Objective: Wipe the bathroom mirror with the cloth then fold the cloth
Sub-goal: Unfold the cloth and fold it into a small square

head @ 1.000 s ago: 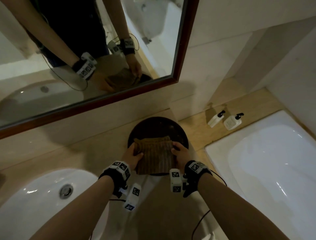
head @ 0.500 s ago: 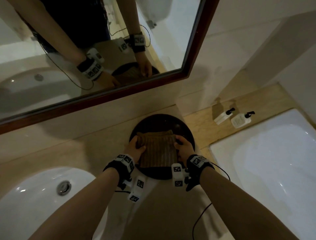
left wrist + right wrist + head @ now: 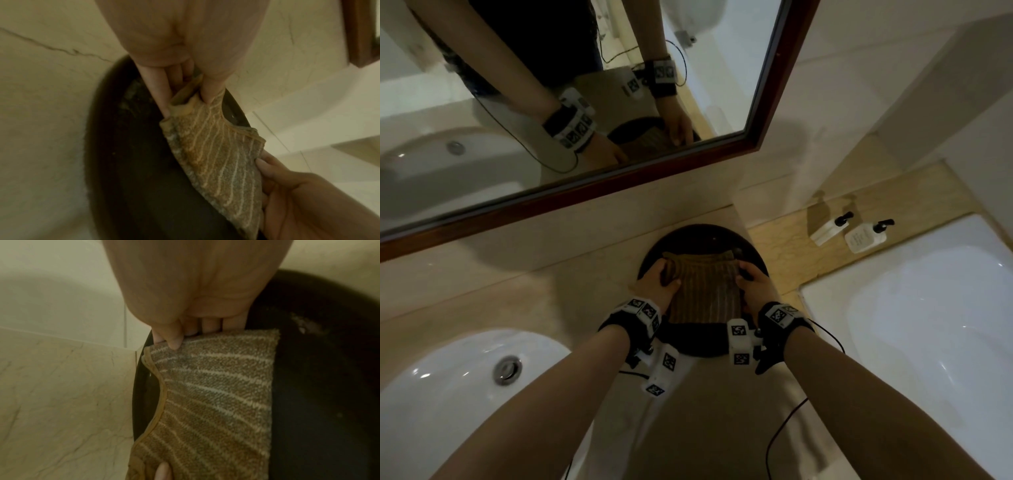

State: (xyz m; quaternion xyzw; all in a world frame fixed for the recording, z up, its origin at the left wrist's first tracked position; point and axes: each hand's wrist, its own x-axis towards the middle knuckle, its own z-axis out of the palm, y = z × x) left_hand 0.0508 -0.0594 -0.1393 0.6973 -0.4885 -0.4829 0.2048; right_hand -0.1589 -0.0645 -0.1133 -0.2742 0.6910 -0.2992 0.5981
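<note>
A brown cloth (image 3: 705, 294) with pale stripes lies folded on a dark round tray (image 3: 702, 233) on the beige counter, below the wood-framed mirror (image 3: 551, 102). My left hand (image 3: 667, 274) pinches the cloth's far left corner, thumb on top. My right hand (image 3: 744, 272) pinches the far right corner. In the left wrist view the left hand (image 3: 185, 99) lifts the cloth (image 3: 216, 154) slightly off the tray (image 3: 127, 162). In the right wrist view the right hand (image 3: 176, 340) holds the cloth (image 3: 216, 394) against the tray (image 3: 318, 369).
A white sink (image 3: 448, 394) sits at the near left. A white bathtub (image 3: 928, 325) fills the right side. Two white pump bottles (image 3: 832, 229) (image 3: 866, 236) stand on the ledge behind it. A black cable (image 3: 791, 421) hangs from my right wrist.
Both hands have moved from the cloth's sides to its far corners. The cloth now lies a little farther onto the tray. The head view has tilted up slightly.
</note>
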